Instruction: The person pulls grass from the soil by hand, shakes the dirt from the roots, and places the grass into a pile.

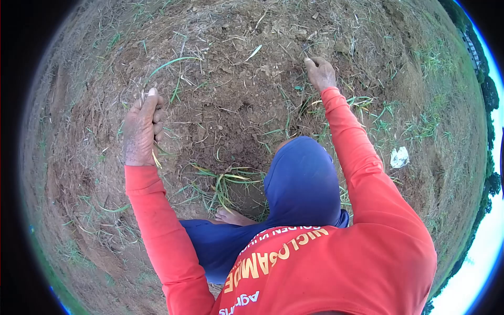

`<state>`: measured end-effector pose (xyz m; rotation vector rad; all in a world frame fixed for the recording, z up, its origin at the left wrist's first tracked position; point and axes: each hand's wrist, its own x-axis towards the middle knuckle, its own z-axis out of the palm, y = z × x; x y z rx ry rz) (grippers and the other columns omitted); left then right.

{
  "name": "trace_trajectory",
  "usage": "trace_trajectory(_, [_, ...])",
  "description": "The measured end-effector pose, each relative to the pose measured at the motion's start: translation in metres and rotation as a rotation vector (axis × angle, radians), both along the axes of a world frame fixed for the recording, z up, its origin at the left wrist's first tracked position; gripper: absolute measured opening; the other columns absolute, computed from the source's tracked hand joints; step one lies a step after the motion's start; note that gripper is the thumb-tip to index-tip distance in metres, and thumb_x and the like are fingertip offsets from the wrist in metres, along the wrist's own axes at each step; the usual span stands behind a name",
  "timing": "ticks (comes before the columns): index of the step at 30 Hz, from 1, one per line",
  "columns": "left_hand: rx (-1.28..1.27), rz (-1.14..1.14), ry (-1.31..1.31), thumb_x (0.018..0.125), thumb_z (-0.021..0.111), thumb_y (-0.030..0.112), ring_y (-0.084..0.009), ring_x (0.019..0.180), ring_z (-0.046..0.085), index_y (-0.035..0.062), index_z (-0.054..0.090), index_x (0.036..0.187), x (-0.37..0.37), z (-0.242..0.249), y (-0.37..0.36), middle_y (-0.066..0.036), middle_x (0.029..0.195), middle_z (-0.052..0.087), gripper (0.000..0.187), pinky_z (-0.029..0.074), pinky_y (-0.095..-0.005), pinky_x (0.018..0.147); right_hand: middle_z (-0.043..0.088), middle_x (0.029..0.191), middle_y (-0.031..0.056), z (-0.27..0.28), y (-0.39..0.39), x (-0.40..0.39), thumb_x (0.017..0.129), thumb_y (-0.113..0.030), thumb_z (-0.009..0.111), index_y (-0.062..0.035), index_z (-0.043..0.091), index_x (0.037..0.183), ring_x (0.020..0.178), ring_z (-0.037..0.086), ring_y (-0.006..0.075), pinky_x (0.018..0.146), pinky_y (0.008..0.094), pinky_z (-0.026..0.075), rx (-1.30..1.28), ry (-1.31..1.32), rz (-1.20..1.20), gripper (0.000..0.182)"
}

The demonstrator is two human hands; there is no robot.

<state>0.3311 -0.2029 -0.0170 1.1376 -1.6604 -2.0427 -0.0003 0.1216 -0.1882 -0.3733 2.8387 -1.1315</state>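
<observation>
Brown soil [226, 126] — left hand [142, 126] pinching grass [173, 61], right hand [321, 75] outstretched; green tufts [223, 181]

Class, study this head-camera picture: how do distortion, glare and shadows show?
Head view: strong fisheye bending, curving the trees along the right edge, with darkened corners; head view: the sky at lower right glares almost white; head view: light on the left hand and soil looks diffuse, without hard shadows.

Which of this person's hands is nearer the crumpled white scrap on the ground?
The right hand, reaching forward on the same side as the scrap; the left hand is away on the opposite side.
</observation>
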Motion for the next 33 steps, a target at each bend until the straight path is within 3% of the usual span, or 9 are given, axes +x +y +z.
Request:
trace_trajectory(2, [0.011,-0.026,0.009,0.101,0.071,0.036,0.0006,0.05,0.035,0.0114,0.064,0.097,-0.003,0.001,0.002,0.009,0.07,0.047,0.025,0.028,-0.0177,0.042,0.073,0.107,0.0209,-0.001,-0.007,0.016,0.089,-0.034,0.072,-0.0044,0.076,0.108,0.103,0.07,0.0379,0.094,0.0437,0.054,0.075,0.263,0.164,0.035])
trace_trajectory(7, [0.007,-0.008,0.008,0.101,0.071,0.035,0.0004,0.052,0.037,0.0104,0.064,0.099,0.004,0.003,-0.003,0.009,0.07,0.047,0.026,0.029,-0.0179,0.042,0.073,0.098,0.0195,-0.001,-0.013,0.016,0.092,-0.024,0.07,-0.0033,0.075,0.1,0.093,0.071,0.0354,0.086,0.0436,0.055,-0.003,0.271,0.187,0.023])
trace_trajectory(15, [0.057,0.109,0.095,0.101,0.07,0.036,-0.0003,0.053,0.038,0.0099,0.064,0.1,0.02,-0.003,-0.024,0.007,0.072,0.05,0.027,0.029,-0.0182,0.043,0.073,0.091,0.0043,0.062,-0.063,0.03,0.095,-0.028,0.071,-0.0011,0.072,0.104,0.079,0.066,0.0155,0.076,0.0348,0.054,-0.173,-0.31,0.232,0.028])
trace_trajectory(18, [0.11,0.096,0.115,0.1,0.071,0.037,-0.0009,0.053,0.039,0.0087,0.066,0.099,0.01,-0.005,-0.014,0.005,0.076,0.057,0.029,0.03,-0.0182,0.042,0.072,0.09,0.0027,0.115,-0.117,0.081,0.094,-0.028,0.074,0.0005,0.068,0.118,0.078,0.065,0.0113,0.072,0.03,0.054,-0.502,-0.566,0.543,0.038])
trace_trajectory(22, [0.278,0.086,0.211,0.099,0.071,0.038,-0.0017,0.053,0.041,0.0079,0.064,0.101,-0.013,0.001,0.01,0.002,0.08,0.061,0.031,0.03,-0.0189,0.04,0.075,0.103,0.0108,0.175,-0.197,0.158,0.092,-0.019,0.072,0.0018,0.061,0.133,0.09,0.07,0.0142,0.069,0.0264,0.056,-0.314,-0.29,1.006,0.047])
trace_trajectory(25, [0.22,0.163,0.278,0.097,0.073,0.037,-0.0026,0.051,0.042,0.007,0.061,0.1,-0.009,-0.019,-0.01,0.001,0.076,0.058,0.033,0.03,-0.0202,0.039,0.075,0.112,0.0126,0.18,-0.236,0.165,0.091,-0.019,0.071,0.0026,0.057,0.137,0.095,0.07,0.0163,0.076,0.0313,0.058,-0.401,-0.5,1.163,0.053])
trace_trajectory(26, [0.216,0.23,0.261,0.097,0.073,0.035,-0.0027,0.051,0.042,0.0075,0.06,0.1,0.001,-0.02,-0.023,0.002,0.076,0.058,0.031,0.03,-0.0204,0.039,0.075,0.112,0.0136,0.166,-0.248,0.156,0.09,-0.021,0.069,-0.0021,0.066,0.127,0.096,0.072,0.0249,0.082,0.0398,0.059,-0.442,-0.474,1.021,0.042])
trace_trajectory(29, [0.162,0.368,0.255,0.096,0.075,0.032,-0.0024,0.046,0.037,0.012,0.059,0.094,0.027,-0.014,-0.05,0.004,0.07,0.054,0.025,0.028,-0.0202,0.038,0.074,0.109,0.0175,0.095,-0.259,0.122,0.087,-0.021,0.068,-0.0074,0.074,0.109,0.095,0.071,0.0347,0.088,0.0454,0.057,0.179,0.334,1.07,0.026])
trace_trajectory(33, [-0.004,0.435,0.179,0.09,0.082,0.037,-0.0011,0.045,0.035,0.0161,0.061,0.086,0.048,0.01,-0.058,0.006,0.068,0.051,0.03,0.025,-0.0198,0.039,0.071,0.094,0.0158,0.034,-0.238,0.117,0.087,-0.019,0.068,-0.0051,0.074,0.095,0.087,0.069,0.036,0.085,0.0457,0.056,0.187,0.526,1.106,0.017])
